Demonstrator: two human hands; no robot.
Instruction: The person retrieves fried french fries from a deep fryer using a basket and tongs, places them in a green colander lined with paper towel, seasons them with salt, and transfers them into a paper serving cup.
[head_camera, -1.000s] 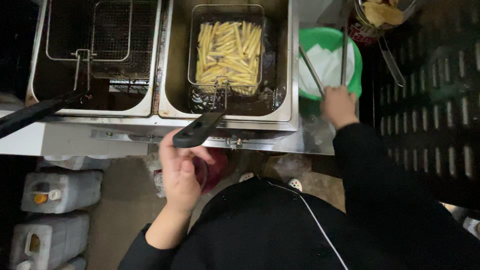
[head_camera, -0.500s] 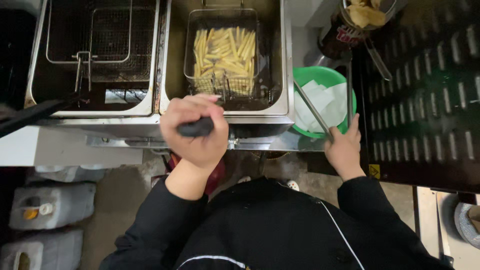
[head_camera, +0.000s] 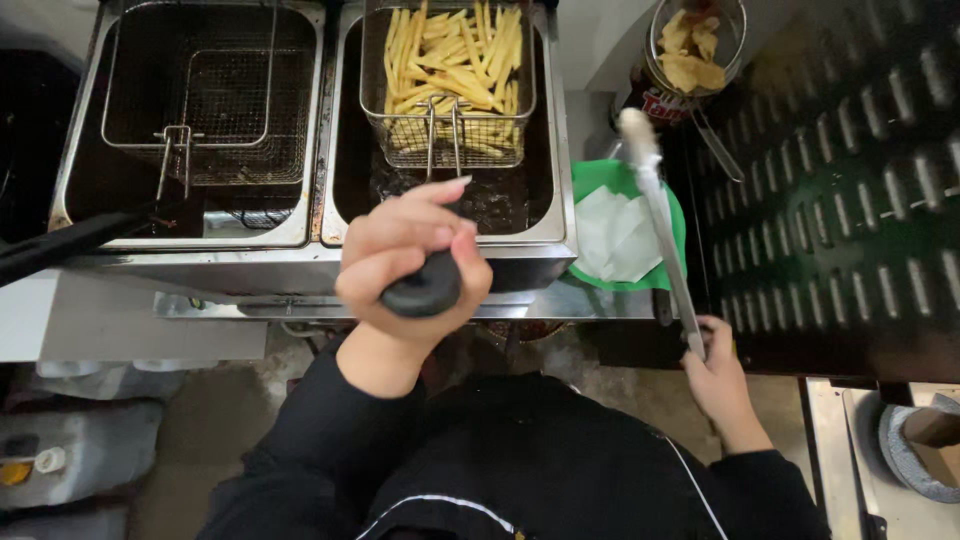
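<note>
Looking down from the head camera, a steel fryer (head_camera: 300, 268) with two tanks runs along the top. At the far left edge, a long black handle (head_camera: 70, 245) sticks out over the front left corner of the fryer. It goes to an empty wire basket (head_camera: 195, 95) that sits in the left tank.

Next comes the left hand (head_camera: 410, 255). It is closed tight in a fist around a round black handle (head_camera: 425, 288), just in front of the fryer's front edge. This handle leads up to a second wire basket (head_camera: 450, 80) in the right tank. That basket is full of pale yellow fries (head_camera: 455, 55) and looks to sit above the dark oil.

Just right of the fryer, touching its right edge, is a green plate (head_camera: 590, 180) with white paper (head_camera: 615, 235) on it. Above the plate, near the top edge, a small round wire scoop (head_camera: 698, 45) holds a few golden fried pieces.

The right hand (head_camera: 715, 375) is lower down, at the right. Its fingers are curled shut around the end of long metal tongs (head_camera: 660, 230). The tongs point up and cross over the green plate. Their tip is blurry, so you cannot tell if it holds anything.

At the bottom right corner sits a grey round bowl (head_camera: 910, 455).
</note>
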